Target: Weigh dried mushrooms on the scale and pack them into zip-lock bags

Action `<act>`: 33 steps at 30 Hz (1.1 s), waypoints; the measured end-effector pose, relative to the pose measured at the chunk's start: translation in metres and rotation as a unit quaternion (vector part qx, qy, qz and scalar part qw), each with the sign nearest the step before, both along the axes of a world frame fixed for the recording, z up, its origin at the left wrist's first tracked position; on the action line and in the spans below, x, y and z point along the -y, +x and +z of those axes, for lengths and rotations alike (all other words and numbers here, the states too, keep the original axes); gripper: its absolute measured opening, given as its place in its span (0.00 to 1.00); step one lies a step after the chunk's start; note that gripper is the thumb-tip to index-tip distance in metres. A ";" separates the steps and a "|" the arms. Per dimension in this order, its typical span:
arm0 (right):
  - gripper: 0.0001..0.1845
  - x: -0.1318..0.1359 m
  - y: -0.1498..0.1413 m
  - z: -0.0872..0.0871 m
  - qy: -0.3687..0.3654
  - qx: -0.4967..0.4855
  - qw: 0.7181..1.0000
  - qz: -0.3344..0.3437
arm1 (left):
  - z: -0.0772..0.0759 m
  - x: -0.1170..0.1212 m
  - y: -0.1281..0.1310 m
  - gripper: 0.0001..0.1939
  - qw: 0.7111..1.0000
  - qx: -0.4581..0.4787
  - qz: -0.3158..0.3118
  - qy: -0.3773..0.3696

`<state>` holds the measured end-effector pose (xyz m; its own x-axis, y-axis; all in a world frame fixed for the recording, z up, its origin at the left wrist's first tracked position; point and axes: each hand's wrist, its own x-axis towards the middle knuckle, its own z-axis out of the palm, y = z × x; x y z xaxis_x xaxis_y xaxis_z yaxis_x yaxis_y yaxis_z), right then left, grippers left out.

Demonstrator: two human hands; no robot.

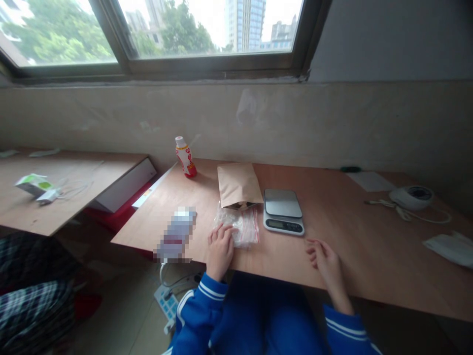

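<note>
My left hand (219, 246) rests on the near edge of the wooden table (351, 236), its curled fingers touching a small pile of clear zip bags (242, 226) with red strips. Just behind the bags lies a brown paper bag (238, 185), its open end toward me. A silver digital kitchen scale (283, 210) sits to the right of both. My right hand (325, 259) lies on the table edge in front of the scale, fingers loosely curled and apart, holding nothing. Both sleeves are blue with white stripes.
A small red-and-white drink bottle (185, 158) stands at the back left. A blurred flat packet (175, 235) lies left of my hand. A white round device with cable (412, 197) and papers (371, 181) sit far right. A second table (55, 192) stands left.
</note>
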<state>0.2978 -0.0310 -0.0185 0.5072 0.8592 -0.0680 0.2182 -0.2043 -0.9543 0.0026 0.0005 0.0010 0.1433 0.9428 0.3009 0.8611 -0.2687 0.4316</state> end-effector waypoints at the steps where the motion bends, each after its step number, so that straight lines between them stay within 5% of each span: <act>1: 0.30 -0.004 -0.001 0.001 -0.003 0.025 1.000 0.003 | 0.000 0.000 0.000 0.16 1.000 0.001 0.000 0.000; 9: 0.20 -0.041 -0.029 0.009 0.113 0.273 0.955 0.035 | 0.000 0.001 0.000 0.16 1.000 -0.001 -0.001 0.004; 33: 0.17 -0.035 -0.035 0.000 0.121 0.298 0.944 0.073 | 0.000 0.003 0.000 0.18 1.000 -0.011 0.005 0.015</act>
<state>0.2624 0.0041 -0.0181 0.2686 0.8767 0.3991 0.7398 0.0776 -0.6684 0.0030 -0.0028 0.0011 0.1405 0.9349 0.3260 0.8733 -0.2721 0.4041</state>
